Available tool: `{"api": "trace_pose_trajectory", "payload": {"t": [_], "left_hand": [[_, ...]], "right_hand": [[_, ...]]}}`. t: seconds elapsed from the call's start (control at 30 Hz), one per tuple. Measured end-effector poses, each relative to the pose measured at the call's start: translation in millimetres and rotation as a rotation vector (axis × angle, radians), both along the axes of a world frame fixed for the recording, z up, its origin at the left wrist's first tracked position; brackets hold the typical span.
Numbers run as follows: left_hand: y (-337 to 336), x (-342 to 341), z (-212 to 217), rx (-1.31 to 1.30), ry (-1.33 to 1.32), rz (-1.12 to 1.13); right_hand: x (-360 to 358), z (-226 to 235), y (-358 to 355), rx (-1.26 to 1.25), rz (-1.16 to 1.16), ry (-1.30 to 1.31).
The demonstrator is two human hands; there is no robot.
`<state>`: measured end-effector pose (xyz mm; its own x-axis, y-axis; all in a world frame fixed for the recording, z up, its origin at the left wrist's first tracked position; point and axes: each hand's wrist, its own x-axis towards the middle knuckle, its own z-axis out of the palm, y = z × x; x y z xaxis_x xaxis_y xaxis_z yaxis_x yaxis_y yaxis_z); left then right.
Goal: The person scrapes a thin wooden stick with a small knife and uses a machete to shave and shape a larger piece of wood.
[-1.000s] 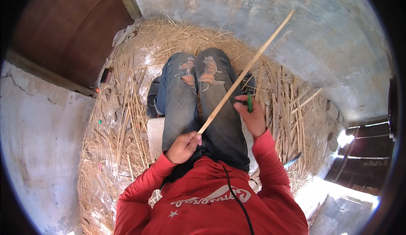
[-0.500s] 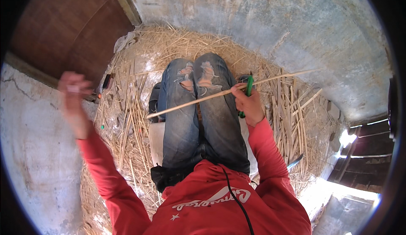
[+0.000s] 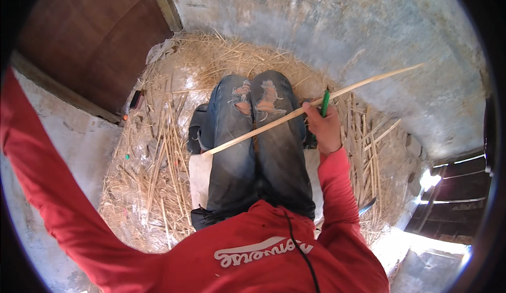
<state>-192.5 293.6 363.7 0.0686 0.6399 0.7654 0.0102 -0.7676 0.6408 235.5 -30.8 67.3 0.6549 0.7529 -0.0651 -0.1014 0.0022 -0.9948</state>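
My right hand (image 3: 326,130) is closed round a long, pale, slightly bowed wooden strip (image 3: 258,130), perhaps split bamboo. The strip slants across my thighs, its lower end by my left thigh and its upper end reaching toward the right-hand wall. In the same hand a slim green tool (image 3: 325,103) with a dark tip stands up past the fingers; whether it is a pen or a knife handle I cannot tell. My left arm in its red sleeve (image 3: 52,187) stretches to the far left, and the hand lies outside the picture.
Loose strips lie in piles on the left (image 3: 158,171) and right (image 3: 373,158). Shavings (image 3: 232,47) cover the floor. A curved blade (image 3: 367,206) rests right of my hip. Near the brown door panel (image 3: 89,34) is a small dark red object (image 3: 137,99). A stained wall (image 3: 337,18) rises ahead.
My left hand has swung up and left out of the picture. My right hand still grips the strip, which has shifted slightly right and tilted more steeply.
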Motion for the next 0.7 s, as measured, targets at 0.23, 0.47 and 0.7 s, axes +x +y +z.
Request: {"api": "trace_pose_trajectory", "payload": {"t": [0.23,0.47,0.7], "left_hand": [[-109,140,-91,0.355,0.65,-0.092],[-263,211,-306,-0.588,0.64,-0.657],[-261,214,-354,-0.638,0.613,-0.543]], "right_hand": [[-2,-15,-15,-0.012,-0.039,-0.104],[-25,-26,-12,-0.067,0.025,-0.29],[-40,-44,-42,-0.272,0.103,-0.735]]}}
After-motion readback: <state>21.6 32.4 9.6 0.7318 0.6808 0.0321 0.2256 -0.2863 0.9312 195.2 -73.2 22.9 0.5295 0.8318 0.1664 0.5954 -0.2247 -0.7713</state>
